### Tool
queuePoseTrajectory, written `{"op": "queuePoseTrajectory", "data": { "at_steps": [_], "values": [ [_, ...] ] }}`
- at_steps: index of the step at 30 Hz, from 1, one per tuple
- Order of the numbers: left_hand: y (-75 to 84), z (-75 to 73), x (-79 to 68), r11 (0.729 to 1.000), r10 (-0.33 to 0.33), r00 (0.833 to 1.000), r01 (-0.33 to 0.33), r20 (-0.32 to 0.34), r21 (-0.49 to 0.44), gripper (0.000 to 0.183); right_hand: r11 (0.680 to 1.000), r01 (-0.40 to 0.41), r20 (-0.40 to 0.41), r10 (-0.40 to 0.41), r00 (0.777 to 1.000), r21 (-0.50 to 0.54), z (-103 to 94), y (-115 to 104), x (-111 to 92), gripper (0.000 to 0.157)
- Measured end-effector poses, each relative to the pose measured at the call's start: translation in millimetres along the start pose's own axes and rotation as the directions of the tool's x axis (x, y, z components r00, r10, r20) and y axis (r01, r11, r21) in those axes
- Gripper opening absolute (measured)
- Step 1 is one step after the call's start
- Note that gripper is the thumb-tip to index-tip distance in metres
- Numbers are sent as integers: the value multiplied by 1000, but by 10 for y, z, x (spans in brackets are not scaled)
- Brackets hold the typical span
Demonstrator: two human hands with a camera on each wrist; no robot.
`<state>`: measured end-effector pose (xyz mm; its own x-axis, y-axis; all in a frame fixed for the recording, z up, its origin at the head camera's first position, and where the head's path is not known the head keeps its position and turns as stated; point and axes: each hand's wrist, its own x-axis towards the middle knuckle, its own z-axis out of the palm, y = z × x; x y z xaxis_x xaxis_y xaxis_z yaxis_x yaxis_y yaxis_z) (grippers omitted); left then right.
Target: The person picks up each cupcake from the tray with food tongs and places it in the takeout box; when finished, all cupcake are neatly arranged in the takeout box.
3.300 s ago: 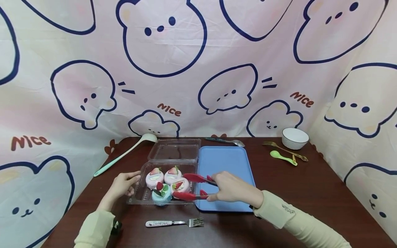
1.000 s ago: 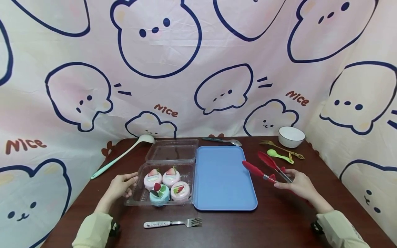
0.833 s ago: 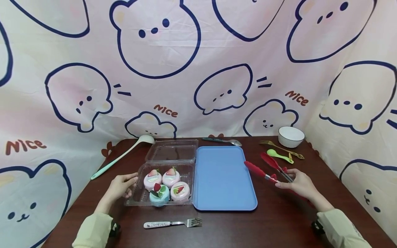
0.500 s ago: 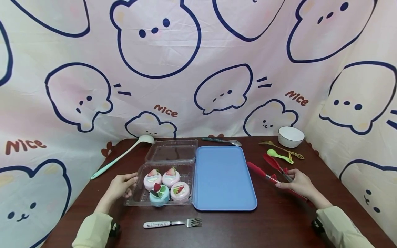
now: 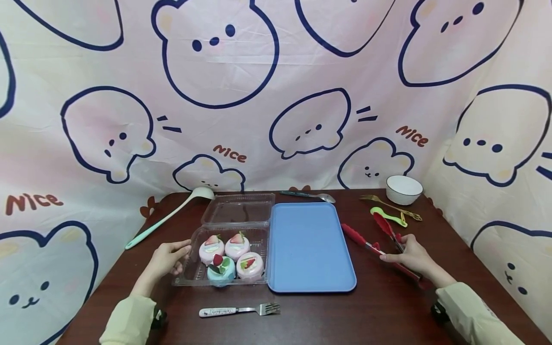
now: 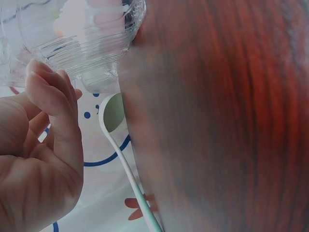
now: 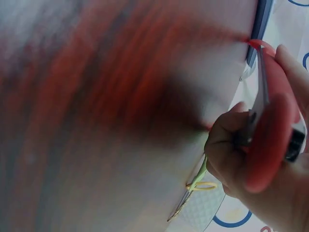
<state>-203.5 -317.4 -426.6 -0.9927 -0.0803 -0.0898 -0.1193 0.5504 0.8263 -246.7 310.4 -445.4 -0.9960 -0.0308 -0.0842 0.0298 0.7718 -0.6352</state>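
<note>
My left hand [image 5: 167,259] pinches the left rim of a clear plastic container [image 5: 195,278], its lid [image 5: 241,209] folded back. Inside sit pink cakes, one [image 5: 250,266] at the right, and a blue cake [image 5: 222,272] at the front. In the left wrist view the left hand [image 6: 48,140] has curled fingers at the container's edge. My right hand [image 5: 411,258] grips red-tipped tongs [image 5: 362,237] low over the table, right of the blue tray [image 5: 311,249]. Their arms are spread with nothing between the tips. The right wrist view shows the tongs [image 7: 270,140] within the right hand [image 7: 231,150].
A fork [image 5: 239,310] lies in front of the container. Behind are a ladle [image 5: 172,218] at left and a spoon [image 5: 308,195] past the tray. A gold fork [image 5: 390,207], green spoon [image 5: 388,216] and white bowl [image 5: 404,190] stand back right, near the tongs.
The right hand has drawn the tongs away from the cakes, across the tray to its right side, and lowered them. The left hand stays at the container rim. The cakes remain inside.
</note>
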Motion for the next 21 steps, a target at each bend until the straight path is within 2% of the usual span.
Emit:
{"op": "queuePoseTrajectory", "data": {
  "at_steps": [10, 21],
  "values": [
    [-20, 4, 3, 1000, -5, 1000, 5, 7, -2, 45, 999, 12, 39, -14, 999, 45, -73, 7, -88, 86],
    [-14, -11, 13, 1000, 3, 1000, -3, -1, 14, 46, 991, 22, 134, -39, 990, 132, -134, 39, -154, 83]
  ]
}}
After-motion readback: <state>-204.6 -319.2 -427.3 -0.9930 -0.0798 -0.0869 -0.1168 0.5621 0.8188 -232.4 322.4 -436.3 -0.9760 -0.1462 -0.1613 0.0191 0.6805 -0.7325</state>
